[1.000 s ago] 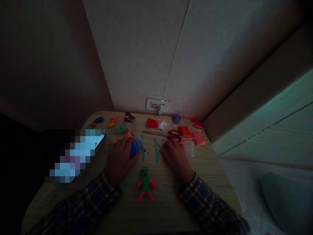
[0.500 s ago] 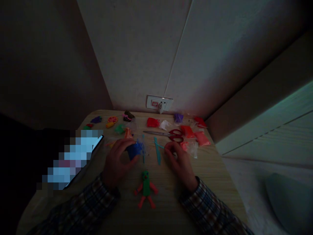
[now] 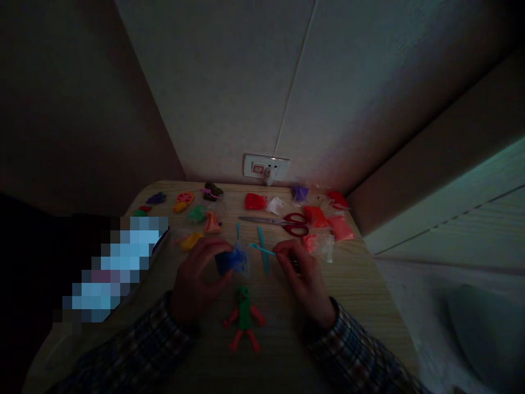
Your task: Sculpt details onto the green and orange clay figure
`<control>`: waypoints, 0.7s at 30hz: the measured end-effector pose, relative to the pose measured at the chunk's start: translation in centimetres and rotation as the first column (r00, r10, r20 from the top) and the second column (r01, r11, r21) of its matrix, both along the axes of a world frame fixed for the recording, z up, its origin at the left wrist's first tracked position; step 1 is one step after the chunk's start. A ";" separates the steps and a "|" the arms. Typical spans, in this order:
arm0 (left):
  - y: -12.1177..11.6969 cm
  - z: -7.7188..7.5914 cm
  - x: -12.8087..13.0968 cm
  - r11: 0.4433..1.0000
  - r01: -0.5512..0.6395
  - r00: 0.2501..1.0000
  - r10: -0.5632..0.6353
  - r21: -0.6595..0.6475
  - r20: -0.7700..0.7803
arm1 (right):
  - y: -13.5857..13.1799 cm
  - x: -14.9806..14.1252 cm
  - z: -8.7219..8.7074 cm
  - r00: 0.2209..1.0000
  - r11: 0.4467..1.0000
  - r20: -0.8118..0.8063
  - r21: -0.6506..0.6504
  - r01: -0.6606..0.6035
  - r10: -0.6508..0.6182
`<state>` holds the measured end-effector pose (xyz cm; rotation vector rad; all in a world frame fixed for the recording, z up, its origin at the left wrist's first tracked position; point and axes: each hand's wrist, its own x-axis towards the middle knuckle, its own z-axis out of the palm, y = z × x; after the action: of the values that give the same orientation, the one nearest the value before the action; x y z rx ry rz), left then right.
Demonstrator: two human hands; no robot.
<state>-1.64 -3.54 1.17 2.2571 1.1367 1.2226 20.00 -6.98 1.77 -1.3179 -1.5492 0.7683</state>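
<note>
My left hand point(image 3: 202, 273) curls its thumb and fingers around a clear bag of blue clay point(image 3: 227, 261), whose crinkled end points right. Between thumb and fingertips, my right hand point(image 3: 298, 273) pinches a thin light-blue modelling tool point(image 3: 262, 249), its small rounded tip aimed left at the bag but apart from it. Beneath that tip lies a flat turquoise clay knife point(image 3: 264, 265). Another thin blue tool point(image 3: 238, 231) is partly covered by the bag. Nearer to me, a green clay figure point(image 3: 244, 316) with pinkish-orange arms and legs lies between my forearms.
Red-handled scissors point(image 3: 283, 221) lie across the table point(image 3: 348, 306). Bags of red clay point(image 3: 255, 201), purple clay point(image 3: 299, 192) and orange clay point(image 3: 315, 216) sit farther back. A lit phone point(image 3: 118, 268) stands at left. A wall socket point(image 3: 266, 166) is behind the table.
The tool in my right hand has swung to point farther left, with its tip closer to the blue bag. The bag has come slightly nearer to me in my left hand.
</note>
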 end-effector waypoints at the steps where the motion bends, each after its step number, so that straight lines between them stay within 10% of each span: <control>1: 0.0 0.0 0.0 1.000 0.005 1.000 -0.005 -0.005 0.002 | 0.1 -0.1 0.1 1.000 1.000 0.012 -0.013 -0.005 0.005; 21: 1.7 -0.4 1.8 1.000 -0.010 0.998 0.012 0.022 -0.057 | 1.9 -2.0 -0.6 0.905 0.947 -0.426 -0.286 -0.148 0.013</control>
<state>0.19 -1.80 0.76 2.3186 1.1631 1.1876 17.99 -5.04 1.13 -1.2089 -1.1701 1.3027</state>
